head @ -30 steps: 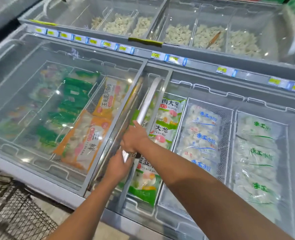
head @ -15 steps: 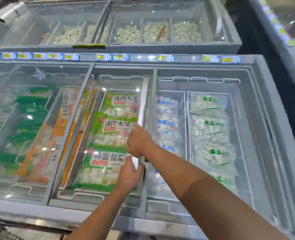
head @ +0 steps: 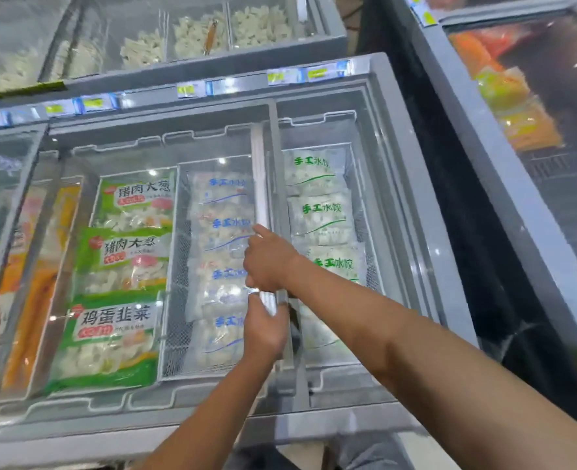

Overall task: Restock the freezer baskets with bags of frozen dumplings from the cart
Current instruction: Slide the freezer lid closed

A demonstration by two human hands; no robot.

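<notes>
Both hands are gripping the sliding lid's handle (head: 259,184): the right hand (head: 269,261) curling round it higher up, the left hand (head: 266,330) just below. Beneath the glass, dumpling bags (head: 124,252) are lying in wire baskets (head: 178,266).

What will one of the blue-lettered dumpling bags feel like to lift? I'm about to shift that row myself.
A blue-lettered bag is thin clear plastic over loose lumpy dumplings, so it will probably sag and shift rather than stay stiff. It looks well filled, so likely heavy for its size. The glossy film may be slippery, more so if frosted; the frame cannot settle that.
</notes>
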